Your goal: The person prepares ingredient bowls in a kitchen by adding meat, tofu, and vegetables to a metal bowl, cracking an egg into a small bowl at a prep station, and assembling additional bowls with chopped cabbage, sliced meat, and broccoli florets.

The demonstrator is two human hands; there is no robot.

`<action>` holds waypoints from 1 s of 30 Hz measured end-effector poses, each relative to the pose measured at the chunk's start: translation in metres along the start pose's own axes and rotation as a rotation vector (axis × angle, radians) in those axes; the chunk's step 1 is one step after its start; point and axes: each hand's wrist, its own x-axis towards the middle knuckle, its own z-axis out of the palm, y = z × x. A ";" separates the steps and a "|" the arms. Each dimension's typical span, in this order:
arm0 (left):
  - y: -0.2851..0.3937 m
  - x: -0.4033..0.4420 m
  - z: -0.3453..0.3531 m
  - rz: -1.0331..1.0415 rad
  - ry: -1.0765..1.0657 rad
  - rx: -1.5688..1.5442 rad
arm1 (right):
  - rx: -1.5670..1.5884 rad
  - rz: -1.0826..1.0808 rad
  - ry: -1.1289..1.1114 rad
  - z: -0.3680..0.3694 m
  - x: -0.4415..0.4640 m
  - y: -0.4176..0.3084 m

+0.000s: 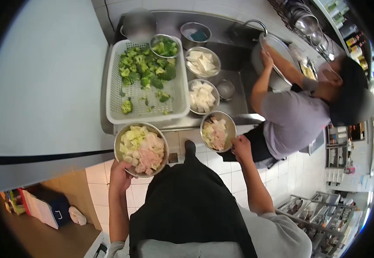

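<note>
My left hand (120,175) grips the rim of a metal bowl (141,149) filled with chopped cabbage and pale pink pieces. In my right hand (242,148) is the edge of a smaller metal bowl (218,131) with similar food. Both bowls are held up in front of the sink counter, apart from each other. Beyond them, a white perforated basket (111,92) holds broccoli (146,69), with a small bowl of broccoli (164,46) at its back right corner. Two bowls of white slices (203,62) stand right of the basket.
A co-worker (294,116) stands close on the right, hands at a large pot (277,58) under the faucet (255,21). A small empty bowl (225,90) sits in the sink. A pale panel (45,77) borders the left side. Racks (316,210) stand at lower right.
</note>
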 end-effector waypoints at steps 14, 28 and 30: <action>-0.009 0.008 -0.013 0.085 0.092 -0.187 | 0.059 -0.109 -0.197 0.057 0.061 -0.129; -0.039 -0.012 0.010 0.064 0.177 -0.193 | 0.160 -0.295 -0.131 0.089 0.220 -0.226; -0.035 -0.013 0.020 0.050 0.173 -0.191 | 0.162 -0.267 -0.157 0.102 0.233 -0.243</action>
